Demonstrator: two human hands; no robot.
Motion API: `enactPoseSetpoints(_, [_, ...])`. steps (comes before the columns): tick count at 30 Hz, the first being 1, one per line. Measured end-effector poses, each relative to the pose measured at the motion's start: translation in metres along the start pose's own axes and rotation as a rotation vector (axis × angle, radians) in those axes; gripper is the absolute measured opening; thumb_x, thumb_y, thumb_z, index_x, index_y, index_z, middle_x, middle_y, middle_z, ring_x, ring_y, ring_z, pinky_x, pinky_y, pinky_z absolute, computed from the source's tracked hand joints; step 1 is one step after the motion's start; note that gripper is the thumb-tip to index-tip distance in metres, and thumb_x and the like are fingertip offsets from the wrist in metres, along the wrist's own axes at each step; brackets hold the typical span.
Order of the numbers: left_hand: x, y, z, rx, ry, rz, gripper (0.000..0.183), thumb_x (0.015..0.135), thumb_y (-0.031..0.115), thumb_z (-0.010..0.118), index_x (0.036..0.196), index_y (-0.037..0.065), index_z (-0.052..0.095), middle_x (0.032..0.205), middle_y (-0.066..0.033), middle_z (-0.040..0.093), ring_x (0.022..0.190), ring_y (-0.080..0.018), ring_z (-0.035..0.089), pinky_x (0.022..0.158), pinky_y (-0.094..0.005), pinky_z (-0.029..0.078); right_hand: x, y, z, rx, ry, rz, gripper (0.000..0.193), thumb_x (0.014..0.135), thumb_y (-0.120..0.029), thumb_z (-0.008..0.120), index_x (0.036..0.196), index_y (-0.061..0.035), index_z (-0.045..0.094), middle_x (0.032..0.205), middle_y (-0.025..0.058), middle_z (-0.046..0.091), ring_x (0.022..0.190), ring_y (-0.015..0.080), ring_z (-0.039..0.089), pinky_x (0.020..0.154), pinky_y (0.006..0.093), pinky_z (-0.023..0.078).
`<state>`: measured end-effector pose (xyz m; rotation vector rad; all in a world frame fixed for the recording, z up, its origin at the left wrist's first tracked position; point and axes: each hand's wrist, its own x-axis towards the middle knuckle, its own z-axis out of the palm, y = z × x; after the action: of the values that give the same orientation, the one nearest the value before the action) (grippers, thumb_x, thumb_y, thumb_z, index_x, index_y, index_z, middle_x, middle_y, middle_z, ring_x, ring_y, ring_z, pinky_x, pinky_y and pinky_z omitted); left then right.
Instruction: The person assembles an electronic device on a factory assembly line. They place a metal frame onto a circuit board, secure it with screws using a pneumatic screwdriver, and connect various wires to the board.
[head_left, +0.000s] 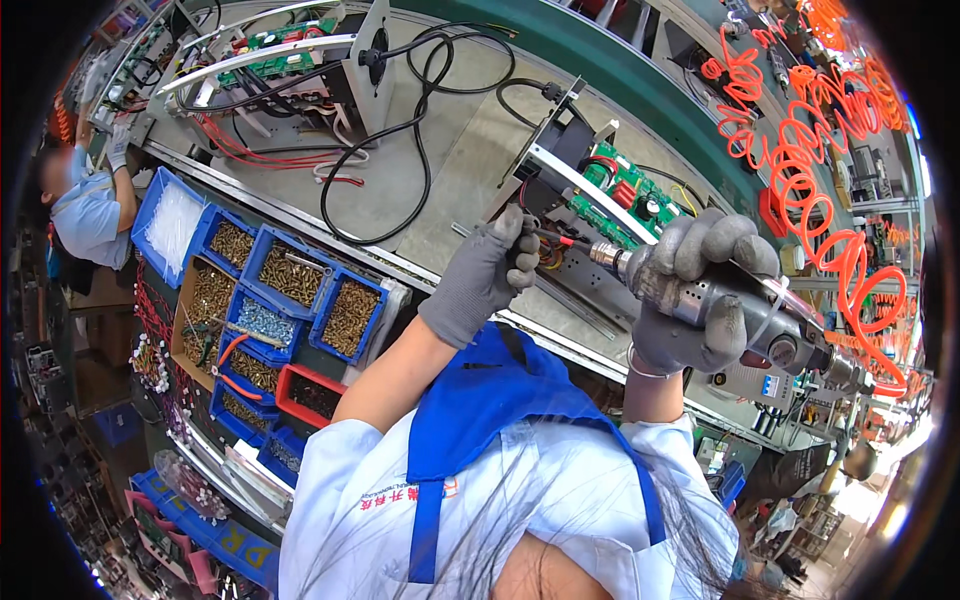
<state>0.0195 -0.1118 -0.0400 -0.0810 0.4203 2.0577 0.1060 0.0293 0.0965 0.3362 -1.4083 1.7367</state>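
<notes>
Screws fill the blue bins at the left edge of the table, while the work itself sits further right: the gloved left hand pinches its fingers at the driver tip against the metal chassis with its green circuit board. The right hand is clenched around the pneumatic screwdriver, fed by an orange coiled hose. This looks like the fastening step, and the next move would call for the bit seated square on the screw before driving.
</notes>
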Motion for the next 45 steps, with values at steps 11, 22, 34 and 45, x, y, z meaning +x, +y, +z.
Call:
enactPoseSetpoints(11, [0.052,-0.016,0.011,-0.053,-0.043,-0.236,0.056,0.087,0.061,0.061,0.100,0.006,0.060,0.081,-0.0018,0.057,0.063,-0.0111,0.052,0.049,-0.0201,0.042,0.047,0.030,-0.002,-0.083,0.133,0.113,0.029,0.089,-0.010,0.055,0.115,0.0016,0.055,0.099,0.0129,0.061,0.076,0.0195,0.061,0.066,0.0322,0.053])
enactPoseSetpoints(22, [0.089,-0.036,0.023,-0.008,0.005,-0.242,0.044,0.095,0.049,0.056,0.102,0.006,0.059,0.080,-0.0006,0.057,0.066,-0.0102,0.056,0.051,-0.0195,0.049,0.088,0.070,0.007,-0.255,0.021,0.084,0.024,0.085,-0.002,0.059,0.109,0.0027,0.061,0.092,0.0113,0.067,0.076,0.0143,0.065,0.068,0.0293,0.055])
enactPoseSetpoints(34, [0.098,-0.038,0.013,-0.049,-0.068,-0.274,0.041,0.099,0.047,0.049,0.095,0.008,0.056,0.078,0.0005,0.056,0.064,-0.0091,0.055,0.050,-0.0200,0.048,0.119,0.097,0.021,-0.361,-0.118,0.160,0.017,0.088,-0.007,0.059,0.102,0.0020,0.063,0.084,0.0099,0.065,0.069,0.0162,0.063,0.063,0.0310,0.055])
enactPoseSetpoints(45, [0.093,-0.031,0.014,-0.006,-0.083,-0.286,0.031,0.102,0.031,0.049,0.104,0.002,0.056,0.089,-0.0047,0.061,0.077,-0.0145,0.063,0.064,-0.0243,0.057,0.118,0.077,0.048,-0.377,0.086,0.326,0.018,0.085,-0.002,0.059,0.103,-0.0030,0.058,0.075,0.0044,0.061,0.054,0.0087,0.055,0.047,0.0217,0.041])
